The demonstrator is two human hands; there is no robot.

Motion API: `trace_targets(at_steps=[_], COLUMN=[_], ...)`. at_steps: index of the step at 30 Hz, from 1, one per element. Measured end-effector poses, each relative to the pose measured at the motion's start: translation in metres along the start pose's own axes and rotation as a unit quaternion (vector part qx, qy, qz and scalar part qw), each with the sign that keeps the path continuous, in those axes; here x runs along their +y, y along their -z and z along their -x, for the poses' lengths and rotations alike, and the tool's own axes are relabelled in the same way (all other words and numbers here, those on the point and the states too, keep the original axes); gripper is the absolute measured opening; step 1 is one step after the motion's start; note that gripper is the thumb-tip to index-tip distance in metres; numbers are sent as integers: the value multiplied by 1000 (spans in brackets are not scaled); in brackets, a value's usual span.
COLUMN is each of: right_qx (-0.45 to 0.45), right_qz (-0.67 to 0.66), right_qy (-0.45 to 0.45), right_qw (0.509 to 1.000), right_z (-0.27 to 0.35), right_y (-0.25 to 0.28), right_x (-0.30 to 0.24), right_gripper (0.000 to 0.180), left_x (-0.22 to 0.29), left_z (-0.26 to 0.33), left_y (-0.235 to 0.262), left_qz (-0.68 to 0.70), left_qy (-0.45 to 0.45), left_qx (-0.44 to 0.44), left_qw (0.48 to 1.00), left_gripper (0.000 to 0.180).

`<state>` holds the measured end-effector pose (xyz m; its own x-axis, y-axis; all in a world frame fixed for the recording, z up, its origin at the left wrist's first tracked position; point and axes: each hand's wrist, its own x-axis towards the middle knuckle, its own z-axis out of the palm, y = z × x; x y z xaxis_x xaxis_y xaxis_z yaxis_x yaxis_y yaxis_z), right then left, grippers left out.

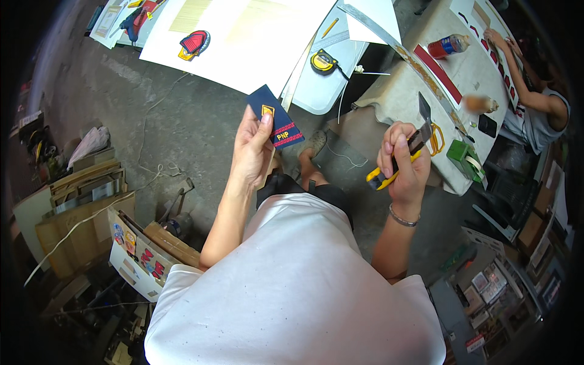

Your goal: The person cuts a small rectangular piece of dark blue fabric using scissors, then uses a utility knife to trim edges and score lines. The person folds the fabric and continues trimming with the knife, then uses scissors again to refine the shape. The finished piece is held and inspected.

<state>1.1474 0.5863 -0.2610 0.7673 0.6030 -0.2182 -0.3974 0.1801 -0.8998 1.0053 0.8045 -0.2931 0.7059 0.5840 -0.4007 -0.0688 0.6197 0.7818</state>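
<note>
In the head view, the blue patch sits just short of 12 o'clock, a navy panel [278, 118] with a gold emblem and red bands, held tilted in the left hand [252, 145]. The thumb presses on its front near the emblem, the other fingers mostly hidden behind, so it is pinched along its left side. It looks light, thin and fairly stiff, likely to flex if squeezed; the edges seem the best grip, keeping the decorated face clean. Between 2 and 3 o'clock, the right hand [406, 159] curls its fingers around a yellow-and-black knife [416, 144], which looks light and rigid, safest gripped by its handle. Toward 11 o'clock, a red patch [194, 44] lies on a white board [237, 70]; past 12, a tape measure [323, 62] rests beside it.
</note>
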Motion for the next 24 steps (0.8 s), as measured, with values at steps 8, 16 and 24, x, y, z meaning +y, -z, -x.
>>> trace_targets(at_steps=[8,16,24], right_qx=[60,-42,27], right_qz=[515,255,248], right_qy=[258,125,113], right_qw=[815,958,962], right_z=[-19,-7,-9], right_y=[-5,-69,-64], right_x=[39,21,42], right_gripper=[15,13,19], left_x=[4,1,-5], left_z=[13,27,32], left_y=[-12,-23,-28], left_qz=[56,-55,-5], left_qy=[53,-19,41], left_qx=[-71,-101,-114], left_qw=[994,993,993], left_gripper=[34,40,29])
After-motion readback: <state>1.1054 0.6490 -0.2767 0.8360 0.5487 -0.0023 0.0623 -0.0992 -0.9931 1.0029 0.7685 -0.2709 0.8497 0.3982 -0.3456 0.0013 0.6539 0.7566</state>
